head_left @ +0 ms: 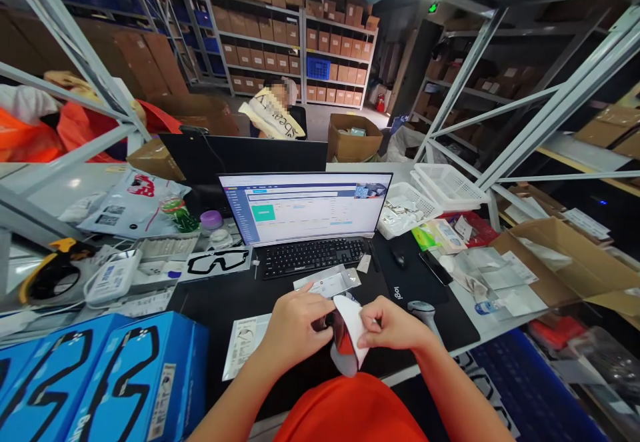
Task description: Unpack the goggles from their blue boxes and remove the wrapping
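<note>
My left hand (300,322) is closed, thumb and fingers on the edge of a dark red mirrored lens (343,341). A white sheet (351,319) lies against the lens, and my right hand (387,324) pinches its right edge. Whether the sheet is cloth, foam or paper I cannot tell. A greyish curved piece (345,363) shows just below the lens. Left of my left hand lies a flat printed packet (243,342) with a glasses picture. Beyond my hands is a clear packet (327,282) with a white label.
Blue boxes (193,362) printed with glasses frames stand at the left. Ahead are a monitor (310,212), a keyboard (310,259) and a mouse (398,257). A barcode scanner (424,312) and a phone (436,267) lie right. Behind the desk sits another person (273,112).
</note>
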`<move>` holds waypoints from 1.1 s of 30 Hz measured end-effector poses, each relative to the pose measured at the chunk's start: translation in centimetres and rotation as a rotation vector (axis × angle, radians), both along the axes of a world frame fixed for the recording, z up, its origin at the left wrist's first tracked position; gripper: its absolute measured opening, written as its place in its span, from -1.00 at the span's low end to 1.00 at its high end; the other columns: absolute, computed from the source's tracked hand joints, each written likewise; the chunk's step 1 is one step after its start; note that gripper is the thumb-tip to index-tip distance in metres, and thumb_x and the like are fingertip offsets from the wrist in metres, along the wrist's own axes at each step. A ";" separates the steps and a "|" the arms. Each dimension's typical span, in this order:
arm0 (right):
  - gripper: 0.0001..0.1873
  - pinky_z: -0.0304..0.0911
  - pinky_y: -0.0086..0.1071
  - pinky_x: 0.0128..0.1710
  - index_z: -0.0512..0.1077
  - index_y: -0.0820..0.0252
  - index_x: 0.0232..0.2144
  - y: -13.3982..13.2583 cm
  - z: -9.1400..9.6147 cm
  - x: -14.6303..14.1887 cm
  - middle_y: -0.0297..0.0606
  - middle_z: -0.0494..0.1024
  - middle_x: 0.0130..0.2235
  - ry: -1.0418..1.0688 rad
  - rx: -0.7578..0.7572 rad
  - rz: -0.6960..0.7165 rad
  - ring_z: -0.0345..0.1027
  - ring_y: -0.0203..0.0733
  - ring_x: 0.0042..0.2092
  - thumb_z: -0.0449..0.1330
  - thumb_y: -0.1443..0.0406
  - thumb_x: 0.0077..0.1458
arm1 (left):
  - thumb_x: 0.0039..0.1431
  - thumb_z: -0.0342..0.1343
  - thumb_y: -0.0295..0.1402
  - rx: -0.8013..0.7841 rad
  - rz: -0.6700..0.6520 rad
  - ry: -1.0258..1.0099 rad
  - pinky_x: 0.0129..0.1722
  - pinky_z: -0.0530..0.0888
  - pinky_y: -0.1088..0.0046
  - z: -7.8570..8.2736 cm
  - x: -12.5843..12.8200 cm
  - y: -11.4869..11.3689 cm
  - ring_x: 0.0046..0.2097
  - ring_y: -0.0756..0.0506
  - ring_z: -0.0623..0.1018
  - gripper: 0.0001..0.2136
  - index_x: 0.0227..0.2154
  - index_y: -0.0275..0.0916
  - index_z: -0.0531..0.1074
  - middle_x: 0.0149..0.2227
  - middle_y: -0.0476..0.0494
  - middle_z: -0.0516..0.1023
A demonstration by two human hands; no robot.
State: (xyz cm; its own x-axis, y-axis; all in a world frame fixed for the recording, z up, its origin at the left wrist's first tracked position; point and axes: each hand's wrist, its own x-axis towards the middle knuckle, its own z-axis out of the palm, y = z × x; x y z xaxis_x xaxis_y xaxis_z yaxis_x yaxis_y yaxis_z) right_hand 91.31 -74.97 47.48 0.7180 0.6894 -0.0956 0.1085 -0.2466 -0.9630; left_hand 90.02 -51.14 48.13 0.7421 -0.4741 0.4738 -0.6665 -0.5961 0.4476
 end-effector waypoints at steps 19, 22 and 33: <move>-0.57 0.31 -0.12 -0.05 0.35 0.10 -0.54 -5.0 -5.3 -5.4 -0.26 0.53 -0.34 0.422 0.958 -0.768 0.39 -0.09 -0.26 0.40 -0.03 0.00 | 0.02 0.13 -0.49 -0.392 0.311 -0.176 0.01 0.60 0.21 0.1 -0.6 -0.9 -0.37 -0.06 0.66 -0.82 -0.33 -0.22 0.59 -0.40 -0.01 0.66; -0.61 0.25 -0.07 0.11 0.43 0.09 -0.46 -3.3 -5.9 -6.5 -0.22 0.59 -0.21 0.531 1.012 -0.714 0.43 -0.01 -0.07 0.37 -0.05 0.02 | 0.04 0.12 -0.46 -0.401 0.402 -0.176 -0.02 0.61 0.24 -0.1 -0.6 -1.4 -0.35 -0.09 0.67 -0.83 -0.35 -0.21 0.60 -0.42 -0.03 0.65; -0.59 0.18 -0.07 0.20 0.43 0.09 -0.46 -0.9 -5.2 -6.2 -0.19 0.60 -0.05 0.623 1.032 -0.572 0.38 0.01 0.10 0.44 -0.03 -0.07 | 0.09 0.17 -0.43 -0.421 0.499 -0.252 -0.01 0.60 0.26 -0.3 -1.9 -2.1 -0.31 -0.12 0.68 -0.87 -0.33 -0.29 0.60 -0.39 -0.10 0.66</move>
